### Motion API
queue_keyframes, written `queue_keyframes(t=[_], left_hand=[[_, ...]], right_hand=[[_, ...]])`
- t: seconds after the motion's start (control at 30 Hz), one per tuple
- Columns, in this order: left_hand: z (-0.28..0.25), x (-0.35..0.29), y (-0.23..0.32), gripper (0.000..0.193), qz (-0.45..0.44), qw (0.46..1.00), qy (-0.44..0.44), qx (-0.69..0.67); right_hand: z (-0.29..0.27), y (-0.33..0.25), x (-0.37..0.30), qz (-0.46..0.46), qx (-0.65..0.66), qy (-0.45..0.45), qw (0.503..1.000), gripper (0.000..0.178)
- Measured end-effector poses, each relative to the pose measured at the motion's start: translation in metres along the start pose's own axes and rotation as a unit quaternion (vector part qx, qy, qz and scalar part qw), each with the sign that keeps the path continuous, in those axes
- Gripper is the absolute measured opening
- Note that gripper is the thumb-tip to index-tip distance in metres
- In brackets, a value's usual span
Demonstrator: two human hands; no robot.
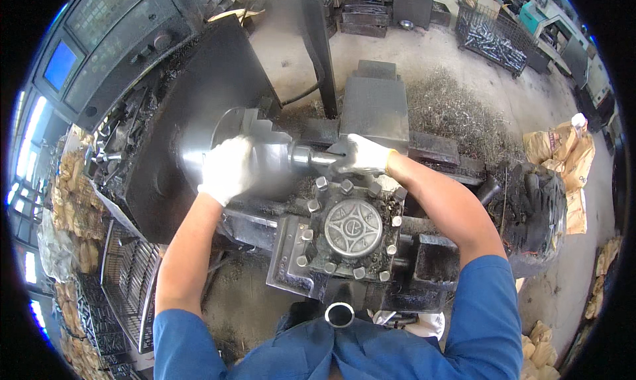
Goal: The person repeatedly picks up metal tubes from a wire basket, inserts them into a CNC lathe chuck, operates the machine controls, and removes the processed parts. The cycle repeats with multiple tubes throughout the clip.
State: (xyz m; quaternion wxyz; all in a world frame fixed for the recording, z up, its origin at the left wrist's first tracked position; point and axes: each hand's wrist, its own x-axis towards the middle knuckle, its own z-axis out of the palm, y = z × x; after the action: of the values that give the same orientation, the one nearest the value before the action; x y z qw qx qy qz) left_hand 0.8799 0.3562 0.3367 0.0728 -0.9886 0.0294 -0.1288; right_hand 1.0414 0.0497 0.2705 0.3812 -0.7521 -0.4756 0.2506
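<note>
A lathe's steel chuck [270,156] stands left of centre, blurred along its left side. My left hand [227,168], in a white glove, is closed over the near left part of the chuck; its fingertips are hard to make out. From the chuck's right face a round metal bar [324,158] sticks out, with a thicker collar [301,157] at its root. Around the bar's right end my gloved right hand [363,156] is closed, its palm side hidden. Just nearer than the bar sits the square tool post [352,229], ringed with several bolts.
A dark guard plate [192,108] rises left of the chuck. Behind my right hand is a grey block-shaped housing [375,111]. Metal chips [457,115] litter the floor beyond. A wire basket of metal parts [493,45] stands far right, near paper sacks [563,155]. A handle [339,315] juts toward me.
</note>
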Motion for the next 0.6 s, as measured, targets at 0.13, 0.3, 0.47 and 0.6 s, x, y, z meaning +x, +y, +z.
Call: queue_keyframes(t=[0.13,0.3,0.47,0.6], left_hand=[[0.003,-0.004,0.0,0.056,0.019,0.999,0.03,-0.004],[-0.012,0.001,0.014,0.066,0.002,1.0,0.002,-0.017],[-0.007,-0.081,0.032,0.075,0.05,0.982,0.167,-0.077],[0.088,-0.272,-0.016,0.046,-0.366,0.868,0.137,-0.305]], right_hand=[[-0.023,0.052,-0.083,0.06,0.154,0.069,0.984,0.052],[-0.086,0.032,-0.22,0.3,-0.098,0.073,0.946,0.06],[-0.067,-0.015,-0.278,0.448,-0.355,0.003,0.821,0.036],[-0.023,0.014,-0.31,0.481,-0.435,0.005,0.761,0.026]])
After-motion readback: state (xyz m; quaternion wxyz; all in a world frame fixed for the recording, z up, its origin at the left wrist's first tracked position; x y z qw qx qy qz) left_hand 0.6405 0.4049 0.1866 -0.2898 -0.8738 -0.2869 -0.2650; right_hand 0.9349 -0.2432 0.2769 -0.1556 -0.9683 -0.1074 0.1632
